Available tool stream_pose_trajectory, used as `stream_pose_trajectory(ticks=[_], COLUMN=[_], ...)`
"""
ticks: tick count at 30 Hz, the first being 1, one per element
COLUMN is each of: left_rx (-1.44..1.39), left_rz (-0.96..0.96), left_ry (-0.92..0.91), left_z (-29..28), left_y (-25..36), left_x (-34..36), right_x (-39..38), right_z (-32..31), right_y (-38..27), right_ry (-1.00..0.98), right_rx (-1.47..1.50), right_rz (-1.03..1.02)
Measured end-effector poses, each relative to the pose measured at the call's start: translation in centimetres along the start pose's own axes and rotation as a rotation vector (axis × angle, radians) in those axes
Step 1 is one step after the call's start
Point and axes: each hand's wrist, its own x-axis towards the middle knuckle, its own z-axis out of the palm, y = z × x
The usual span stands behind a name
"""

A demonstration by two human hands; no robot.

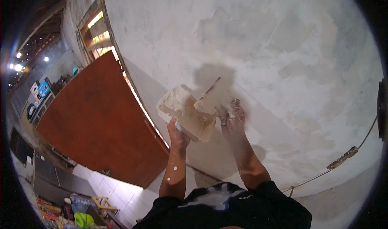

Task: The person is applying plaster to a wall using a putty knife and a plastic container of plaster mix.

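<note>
My left hand (177, 135) grips a whitish rectangular tub (204, 132) from its near left side, holding it tilted in front of the wall. Pale wet putty (176, 101) coats the tub's inside. My right hand (231, 115), smeared with the same putty, is closed around a flat putty scraper (214, 97) just right of the tub. The scraper's thin dark edge slants up toward the wall; its handle is hidden by my fingers. Behind both hands stands the plastered wall (266, 79), patchy white and grey, with my shadow on it.
A reddish-brown door (101, 120) stands at the left, below a window opening (97, 31). A cable (311, 182) with a crusted piece (342, 158) on it runs along the lower right. Household clutter (81, 213) lies at the lower left beside pale floor tiles (115, 192).
</note>
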Motion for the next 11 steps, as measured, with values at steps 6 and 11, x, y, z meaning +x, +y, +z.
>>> stream_pose_trajectory(ticks=[6, 11], left_rx=[0.023, -0.046], left_rz=[-0.029, -0.070], left_ry=[-0.266, -0.355], left_z=[6.1, 10.8], left_y=[0.7, 0.4], left_x=[2.0, 4.4], right_x=[1.9, 3.4], right_z=[1.2, 4.8], right_y=[-9.1, -19.0], right_ry=[-0.039, -0.038], right_rx=[-0.213, -1.074], right_rz=[-0.427, -1.119])
